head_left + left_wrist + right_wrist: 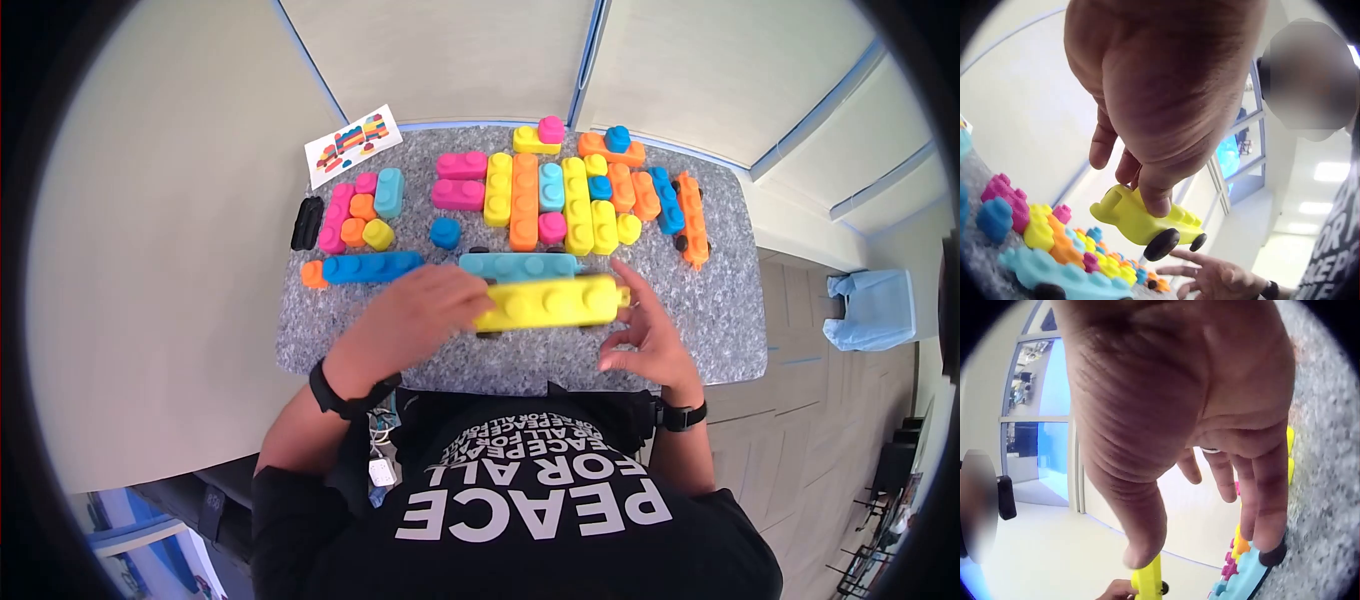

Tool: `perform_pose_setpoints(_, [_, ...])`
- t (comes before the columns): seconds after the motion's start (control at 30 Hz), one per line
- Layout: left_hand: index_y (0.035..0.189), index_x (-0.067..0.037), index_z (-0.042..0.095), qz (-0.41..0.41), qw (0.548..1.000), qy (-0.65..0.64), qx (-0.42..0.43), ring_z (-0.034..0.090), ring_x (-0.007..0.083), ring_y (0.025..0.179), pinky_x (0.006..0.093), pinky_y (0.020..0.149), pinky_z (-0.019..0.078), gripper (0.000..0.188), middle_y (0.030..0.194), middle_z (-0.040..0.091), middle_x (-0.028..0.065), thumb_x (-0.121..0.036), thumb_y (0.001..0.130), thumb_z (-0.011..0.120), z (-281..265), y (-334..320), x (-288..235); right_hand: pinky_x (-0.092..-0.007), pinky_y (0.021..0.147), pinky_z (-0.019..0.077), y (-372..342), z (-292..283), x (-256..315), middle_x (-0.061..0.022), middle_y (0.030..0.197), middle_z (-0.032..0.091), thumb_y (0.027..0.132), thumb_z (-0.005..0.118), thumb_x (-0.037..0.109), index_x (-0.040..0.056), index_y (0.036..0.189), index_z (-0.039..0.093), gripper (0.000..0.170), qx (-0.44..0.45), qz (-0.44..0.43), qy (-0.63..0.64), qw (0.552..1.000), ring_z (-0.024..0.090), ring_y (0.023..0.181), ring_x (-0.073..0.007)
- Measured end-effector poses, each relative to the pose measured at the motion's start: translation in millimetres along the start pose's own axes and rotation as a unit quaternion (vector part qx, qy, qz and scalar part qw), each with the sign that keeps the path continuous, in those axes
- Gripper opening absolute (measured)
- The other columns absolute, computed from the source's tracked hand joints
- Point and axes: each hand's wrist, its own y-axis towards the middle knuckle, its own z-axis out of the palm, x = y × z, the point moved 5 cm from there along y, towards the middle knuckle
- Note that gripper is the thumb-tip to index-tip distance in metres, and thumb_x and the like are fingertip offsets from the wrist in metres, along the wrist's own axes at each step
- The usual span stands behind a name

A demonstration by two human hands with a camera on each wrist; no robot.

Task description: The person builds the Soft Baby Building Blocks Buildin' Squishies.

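Note:
My left hand [415,315] pinches one end of a yellow wheeled toy car base [550,303] and holds it up over the near side of the table. In the left wrist view, the thumb lies along the side of the yellow car base [1135,224], whose black wheels [1162,244] face down. Fingers spread, my right hand [650,335] is beside the other end of the car base, with nothing in its grasp. A light blue wheeled car base [518,265] stands just behind the yellow one, partly overlapped by it in the head view.
Many toy blocks cover the speckled grey table [400,350], among them a blue long block [372,267] at left. An orange wheeled base [690,220] stands at the right edge. A picture card [352,146] lies at the back left, near a black object [307,223].

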Motion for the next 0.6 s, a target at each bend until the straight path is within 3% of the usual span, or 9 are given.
perform_pose_setpoints(0.03, [0.128,-0.01,0.079,0.018,1.0,-0.001,0.017,0.072,0.0313,0.126,0.0461,0.105,0.0614,0.039,0.127,0.075,0.0088,-0.013,0.09,0.085,7.3,-2.9,-8.1,-0.036,0.097,0.0681,2.0,7.1,-0.8,-0.0131,0.167,0.059,0.082,0.099,-0.009,0.0117,0.181,0.038,0.118,0.013,-0.008,0.048,0.999,0.072,0.135,-0.0215])
perform_pose_setpoints(0.1, [0.128,-0.009,0.079,0.003,0.998,-0.04,0.038,0.071,0.0314,0.128,0.0469,0.108,0.0609,0.039,0.131,0.073,0.0077,-0.011,0.09,0.085,21.8,-7.8,-12.9,-0.0355,0.104,0.065,0.8,10.1,-19.3,-0.0089,0.159,0.065,0.086,0.097,-0.008,0.0076,0.167,0.058,0.092,0.054,0.026,-0.021,0.998,0.073,0.133,-0.0189])
perform_pose_setpoints(0.2, [0.13,-0.008,0.078,-0.083,0.99,-0.1,0.057,0.069,0.0331,0.133,0.0473,0.112,0.06,0.041,0.137,0.071,0.0083,-0.008,0.09,0.086,44.0,-22.1,-7.1,-0.0348,0.108,0.0624,2.8,17.5,-44.1,-0.0059,0.148,0.072,0.089,0.096,-0.006,0.0043,0.151,0.07,0.069,0.037,0.026,-0.074,0.996,0.074,0.129,-0.0165])
perform_pose_setpoints(0.43, [0.145,-0.007,0.074,-0.22,0.947,-0.232,0.032,0.067,0.0379,0.143,0.0482,0.117,0.0588,0.058,0.149,0.069,0.0149,-0.003,0.089,0.09,77.6,-51.0,16.1,-0.0334,0.102,0.0631,12.8,22.5,-65.9,-0.0061,0.134,0.076,0.089,0.098,0.002,0.0058,0.15,0.072,0.066,-0.016,0.053,-0.181,0.982,0.075,0.119,-0.015])
perform_pose_setpoints(0.5, [0.147,-0.008,0.073,-0.236,0.942,-0.238,0.013,0.07,0.0364,0.138,0.0465,0.112,0.0606,0.06,0.149,0.07,0.0143,-0.002,0.089,0.09,79.6,-57.3,19.5,-0.0323,0.102,0.0641,14.7,22.1,-64.7,-0.0053,0.138,0.074,0.09,0.097,-0.002,0.0057,0.148,0.074,0.063,-0.048,0.053,-0.23,0.971,0.073,0.124,-0.0142])
perform_pose_setpoints(0.6, [0.145,-0.008,0.074,-0.27,0.924,-0.271,0.006,0.075,0.0334,0.127,0.0426,0.104,0.0624,0.058,0.142,0.074,0.0136,0.0,0.089,0.09,80.3,-64.8,24.1,-0.031,0.097,0.0661,13.0,12.8,-60.3,-0.0046,0.134,0.074,0.089,0.097,-0.003,0.0037,0.143,0.076,0.058,-0.047,0.04,-0.265,0.962,0.072,0.116,-0.0132])
